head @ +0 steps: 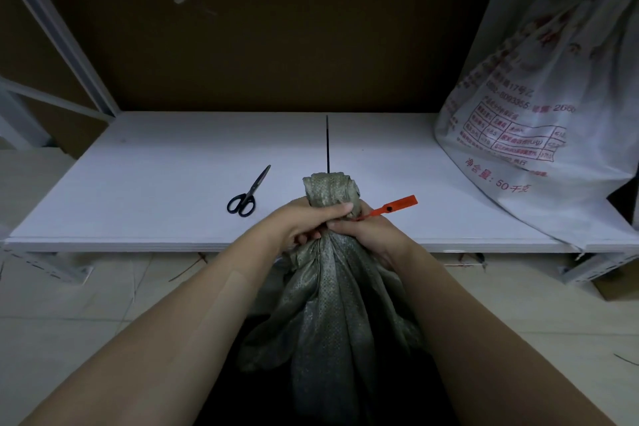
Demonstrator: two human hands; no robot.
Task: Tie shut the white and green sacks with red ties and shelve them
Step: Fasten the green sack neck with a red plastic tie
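Tying in hand at frame centre: left hand point(304, 221) clamps the gathered neck of the grey-green woven sack point(332, 290); right hand point(363, 232) pinches the red plastic tie point(390, 207). Next, probably cinching it tight.

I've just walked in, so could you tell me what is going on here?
A person is tying a green sack shut in front of the shelf. The left hand grips its bunched neck; the right hand holds a red tie there. Scissors lie on the shelf, and a white sack stands at its right end.
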